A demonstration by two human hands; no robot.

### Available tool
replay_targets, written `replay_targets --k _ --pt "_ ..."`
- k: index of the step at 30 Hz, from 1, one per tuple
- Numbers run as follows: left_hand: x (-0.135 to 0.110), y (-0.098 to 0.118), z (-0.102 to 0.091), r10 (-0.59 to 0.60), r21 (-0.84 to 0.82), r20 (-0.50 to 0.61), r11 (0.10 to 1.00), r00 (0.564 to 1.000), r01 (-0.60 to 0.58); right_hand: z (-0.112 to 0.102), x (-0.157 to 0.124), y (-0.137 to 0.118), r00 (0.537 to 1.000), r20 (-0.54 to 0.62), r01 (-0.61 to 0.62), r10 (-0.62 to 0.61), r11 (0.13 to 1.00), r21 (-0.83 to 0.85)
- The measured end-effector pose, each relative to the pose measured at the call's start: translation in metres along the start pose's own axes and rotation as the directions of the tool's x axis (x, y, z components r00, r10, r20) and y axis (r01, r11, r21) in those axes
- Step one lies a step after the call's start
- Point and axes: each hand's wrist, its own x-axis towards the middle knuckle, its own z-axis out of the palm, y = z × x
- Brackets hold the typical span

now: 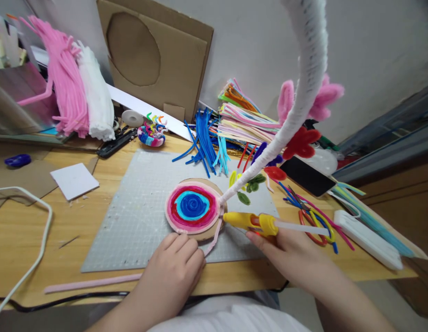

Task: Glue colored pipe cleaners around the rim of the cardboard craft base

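Note:
A round cardboard disc covered with a spiral of blue, light blue, red and pink pipe cleaners lies on a grey cutting mat. My left hand rests at the disc's near edge, fingers curled down onto a pale pink pipe cleaner that trails off the rim. My right hand grips a yellow glue gun, its nozzle pointing left and touching the disc's right edge. A thick white pipe cleaner rises from that same edge and arcs up toward the camera.
Bundles of pink, white, blue and mixed pipe cleaners line the back of the wooden desk. Cardboard leans on the wall. A phone, pipe-cleaner flowers, a white power strip and cables lie around.

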Motion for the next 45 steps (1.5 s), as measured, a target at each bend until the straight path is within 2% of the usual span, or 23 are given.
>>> replay_targets --k 5,11,14,18,25,29,45 --pt "-0.008 -0.003 -0.001 0.005 -0.064 0.111 0.998 0.994 0.002 0.001 -0.004 -0.005 0.998 0.046 -0.036 0.036 0.999 0.001" --pt "-0.014 -0.003 -0.003 -0.012 -0.075 0.17 0.997 0.985 0.025 0.008 -0.007 -0.004 0.999 0.036 0.014 -0.015 0.999 0.03" --pt "-0.015 -0.003 -0.003 -0.015 -0.076 0.172 0.997 0.985 0.028 0.011 -0.008 -0.005 0.999 0.019 0.033 -0.034 0.998 0.052" --pt "-0.016 -0.003 -0.002 -0.021 -0.079 0.168 0.996 0.986 0.035 0.015 -0.01 -0.008 0.998 0.022 0.058 -0.058 0.998 -0.017" --pt "-0.017 -0.004 -0.006 0.015 -0.063 0.106 0.998 0.994 -0.008 0.019 -0.01 -0.02 0.991 0.04 0.131 -0.129 0.989 -0.074" --pt "-0.016 -0.004 -0.01 0.03 -0.04 0.109 0.999 0.994 -0.026 0.021 -0.007 -0.028 0.987 0.083 0.14 -0.136 0.989 -0.045" --pt "-0.021 -0.005 -0.006 0.002 -0.066 0.107 0.998 0.994 0.005 0.027 0.002 -0.055 0.975 0.118 0.185 -0.188 0.982 0.034"
